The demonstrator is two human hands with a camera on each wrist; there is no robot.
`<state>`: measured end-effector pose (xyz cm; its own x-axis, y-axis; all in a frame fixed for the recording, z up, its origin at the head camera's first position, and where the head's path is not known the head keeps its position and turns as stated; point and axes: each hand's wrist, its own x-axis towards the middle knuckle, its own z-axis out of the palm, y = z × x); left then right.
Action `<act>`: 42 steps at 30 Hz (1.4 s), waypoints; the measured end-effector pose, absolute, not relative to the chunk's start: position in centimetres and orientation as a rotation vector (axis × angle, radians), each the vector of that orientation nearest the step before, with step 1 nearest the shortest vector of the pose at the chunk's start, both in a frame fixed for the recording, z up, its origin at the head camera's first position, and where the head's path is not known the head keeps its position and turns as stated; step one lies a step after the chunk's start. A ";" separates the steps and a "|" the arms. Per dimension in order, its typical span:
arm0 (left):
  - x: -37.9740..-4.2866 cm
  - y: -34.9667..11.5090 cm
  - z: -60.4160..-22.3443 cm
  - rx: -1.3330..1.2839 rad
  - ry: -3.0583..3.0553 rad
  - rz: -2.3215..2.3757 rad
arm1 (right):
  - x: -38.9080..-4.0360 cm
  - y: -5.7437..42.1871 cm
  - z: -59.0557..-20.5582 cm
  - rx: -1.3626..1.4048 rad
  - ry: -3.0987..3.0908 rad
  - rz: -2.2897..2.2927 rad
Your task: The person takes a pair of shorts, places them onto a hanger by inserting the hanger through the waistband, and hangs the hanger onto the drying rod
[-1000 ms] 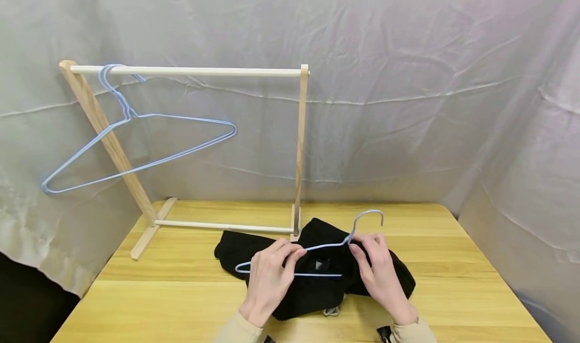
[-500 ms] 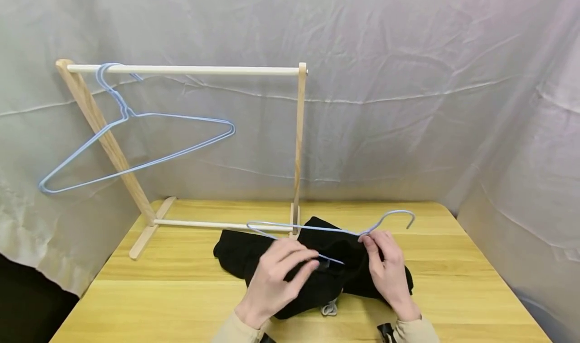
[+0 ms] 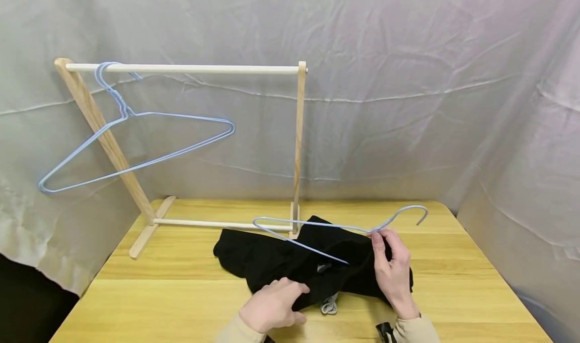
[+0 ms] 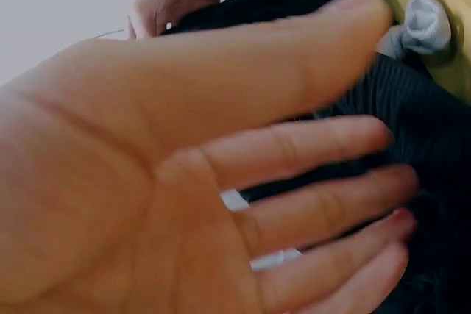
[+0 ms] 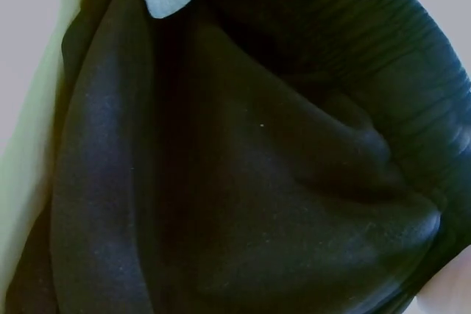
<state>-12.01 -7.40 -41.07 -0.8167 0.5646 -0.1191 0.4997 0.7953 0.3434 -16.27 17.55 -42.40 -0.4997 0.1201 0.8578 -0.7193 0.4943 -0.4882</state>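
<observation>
A blue wire hanger (image 3: 335, 226) slants over the black shorts (image 3: 240, 252), its hook toward the right. My right hand (image 3: 393, 267) pinches it at the neck below the hook. The hanger's lower right end is hidden in the shorts' dark opening. My left hand (image 3: 276, 305) is at the near edge of the shorts, thumb apart; in the left wrist view its fingers are extended beside the ribbed waistband (image 4: 412, 101), though contact cannot be told. A grey-white drawstring (image 3: 329, 305) lies at the waistband. The right wrist view is filled by black cloth (image 5: 243, 167).
A wooden rack (image 3: 192, 70) stands at the back left, with a few blue hangers (image 3: 86, 145) on its top bar. Its right foot is right behind the shorts. Grey curtains (image 3: 408, 106) surround the wooden table (image 3: 466, 287).
My left hand has let go of the hanger and moved down to the shorts' near edge. The hanger has tilted, its left end rising and its hook shifting right, in my right hand.
</observation>
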 end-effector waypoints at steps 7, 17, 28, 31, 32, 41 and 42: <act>-12.6 -9.3 -41.0 0.750 2.872 0.350 | -16.3 17.6 -42.5 0.488 -1.787 1.143; -13.4 -12.5 -41.0 0.697 2.776 0.651 | -16.3 17.5 -42.4 0.476 -1.774 1.145; -14.0 -13.8 -40.8 0.445 2.763 0.819 | -16.4 17.6 -42.5 0.501 -1.757 1.128; -14.3 -14.2 -41.0 0.426 2.789 0.860 | -16.4 17.7 -42.5 0.518 -1.747 1.130; -14.5 -14.4 -41.0 0.433 2.798 0.870 | -16.4 17.7 -42.5 0.520 -1.746 1.132; -15.8 -16.4 -40.4 0.767 2.924 1.109 | -16.4 18.3 -42.4 0.522 -1.735 1.139; -15.8 -16.4 -40.2 0.756 2.946 1.193 | -16.4 18.3 -42.4 0.519 -1.730 1.139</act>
